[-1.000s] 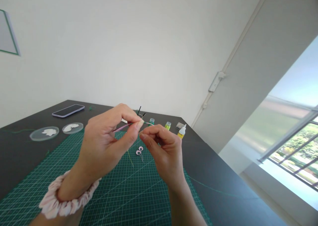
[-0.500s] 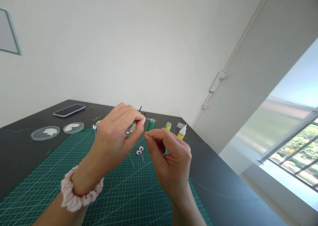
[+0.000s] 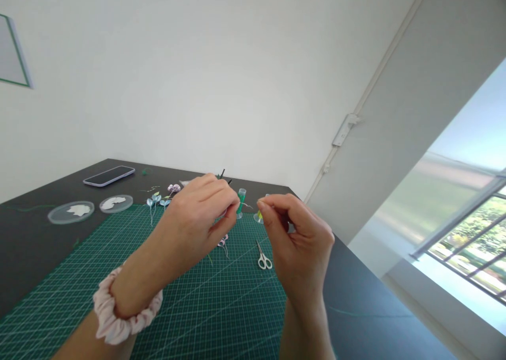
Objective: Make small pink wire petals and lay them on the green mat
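My left hand [image 3: 201, 207], with a pale pink scrunchie [image 3: 118, 318] on its wrist, is closed in a pinch above the green cutting mat [image 3: 221, 307]. A short, thin, pale thread [image 3: 246, 206] pokes out at its fingertips. To the right, my right hand [image 3: 298, 239] also pinches thumb against forefinger; whatever lies between them is too fine to make out. The two hands are a small gap apart. White-handled scissors [image 3: 264, 261] lie on the mat beside my right hand. Partly behind my left hand are small pink petal pieces with thin stems [image 3: 224, 241].
Behind the hands stand a green thread spool [image 3: 241, 196] and a yellow-green spool [image 3: 259, 216], partly covered. Light blue flower pieces [image 3: 154, 201] and a purple flower [image 3: 174, 188] lie left. Farther left are two shallow dishes [image 3: 59, 217] with white material and a phone [image 3: 108, 176].
My right hand has moved right, away from my left, uncovering the scissors but now covering the glue bottle. My left hand has turned and lowered slightly, baring the blue and purple flowers.
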`<control>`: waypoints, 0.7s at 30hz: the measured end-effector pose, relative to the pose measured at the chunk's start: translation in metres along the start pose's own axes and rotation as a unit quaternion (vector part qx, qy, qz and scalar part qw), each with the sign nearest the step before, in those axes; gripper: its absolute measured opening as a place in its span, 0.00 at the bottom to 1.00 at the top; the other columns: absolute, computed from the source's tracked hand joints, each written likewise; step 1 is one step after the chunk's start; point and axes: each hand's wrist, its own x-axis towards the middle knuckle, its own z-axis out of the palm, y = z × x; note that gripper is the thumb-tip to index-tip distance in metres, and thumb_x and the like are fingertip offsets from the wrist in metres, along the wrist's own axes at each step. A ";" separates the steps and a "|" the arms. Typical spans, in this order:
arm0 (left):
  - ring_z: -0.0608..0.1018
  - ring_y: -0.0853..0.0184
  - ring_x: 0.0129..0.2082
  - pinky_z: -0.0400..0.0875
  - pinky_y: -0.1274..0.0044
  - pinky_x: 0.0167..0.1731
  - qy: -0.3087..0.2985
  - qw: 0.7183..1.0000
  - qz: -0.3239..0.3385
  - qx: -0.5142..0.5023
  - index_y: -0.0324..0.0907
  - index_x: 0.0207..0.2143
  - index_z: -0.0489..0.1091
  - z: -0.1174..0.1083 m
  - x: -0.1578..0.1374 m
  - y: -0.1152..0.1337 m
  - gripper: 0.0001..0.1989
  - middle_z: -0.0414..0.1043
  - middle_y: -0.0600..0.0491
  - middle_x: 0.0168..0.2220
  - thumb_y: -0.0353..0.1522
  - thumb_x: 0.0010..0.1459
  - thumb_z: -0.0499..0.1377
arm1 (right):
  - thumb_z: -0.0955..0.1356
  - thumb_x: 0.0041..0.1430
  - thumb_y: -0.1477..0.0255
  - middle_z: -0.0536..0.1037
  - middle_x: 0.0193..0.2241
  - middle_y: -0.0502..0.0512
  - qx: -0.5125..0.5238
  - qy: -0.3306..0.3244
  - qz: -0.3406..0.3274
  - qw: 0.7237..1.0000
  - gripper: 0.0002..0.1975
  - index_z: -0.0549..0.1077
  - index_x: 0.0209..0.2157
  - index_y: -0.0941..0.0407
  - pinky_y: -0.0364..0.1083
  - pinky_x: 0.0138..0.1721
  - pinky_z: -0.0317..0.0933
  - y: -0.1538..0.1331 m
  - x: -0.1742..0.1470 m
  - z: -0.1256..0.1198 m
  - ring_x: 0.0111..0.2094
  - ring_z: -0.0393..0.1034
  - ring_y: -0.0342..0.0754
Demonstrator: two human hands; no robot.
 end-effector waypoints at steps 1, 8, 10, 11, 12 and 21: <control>0.67 0.70 0.28 0.64 0.76 0.31 -0.007 1.000 -0.005 -0.013 0.37 0.27 0.66 -0.001 0.000 0.001 0.09 0.68 0.54 0.25 0.23 0.61 0.54 | 0.67 0.59 0.79 0.69 0.20 0.45 -0.003 0.004 0.002 1.000 0.07 0.74 0.28 0.57 0.40 0.23 0.54 0.001 0.000 -0.001 0.22 0.59 0.38; 0.67 0.73 0.27 0.64 0.80 0.28 -0.051 0.990 -0.041 -0.122 0.41 0.26 0.64 -0.011 0.000 0.007 0.10 0.67 0.58 0.25 0.22 0.59 0.54 | 0.69 0.57 0.78 0.69 0.19 0.44 0.071 -0.013 0.061 0.996 0.07 0.75 0.27 0.55 0.40 0.21 0.53 0.004 0.003 -0.005 0.21 0.59 0.37; 0.68 0.74 0.26 0.64 0.80 0.28 -0.056 0.985 -0.052 -0.153 0.41 0.26 0.65 -0.013 0.001 0.008 0.10 0.67 0.58 0.24 0.22 0.58 0.54 | 0.69 0.56 0.78 0.69 0.19 0.44 0.113 -0.036 0.090 0.989 0.07 0.76 0.26 0.54 0.39 0.21 0.53 0.006 0.004 -0.007 0.21 0.58 0.37; 0.68 0.74 0.26 0.64 0.80 0.27 -0.057 0.982 -0.058 -0.168 0.42 0.26 0.65 -0.014 0.001 0.008 0.10 0.67 0.59 0.24 0.22 0.58 0.54 | 0.70 0.55 0.78 0.69 0.18 0.43 0.135 -0.047 0.104 0.984 0.06 0.76 0.26 0.54 0.39 0.20 0.52 0.007 0.005 -0.008 0.20 0.58 0.37; 0.69 0.74 0.25 0.64 0.80 0.27 -0.056 0.980 -0.064 -0.182 0.42 0.26 0.65 -0.015 0.002 0.008 0.10 0.67 0.59 0.24 0.22 0.58 0.54 | 0.70 0.55 0.78 0.69 0.18 0.43 0.158 -0.059 0.120 0.978 0.06 0.76 0.26 0.54 0.39 0.20 0.51 0.008 0.005 -0.009 0.20 0.57 0.37; 0.71 0.73 0.25 0.67 0.78 0.26 -0.015 0.958 -0.111 -0.263 0.43 0.28 0.67 -0.021 0.000 0.010 0.08 0.68 0.59 0.24 0.24 0.58 0.55 | 0.71 0.53 0.77 0.68 0.17 0.44 0.289 -0.131 0.179 0.931 0.06 0.76 0.24 0.54 0.39 0.19 0.49 0.009 0.007 -0.003 0.19 0.54 0.36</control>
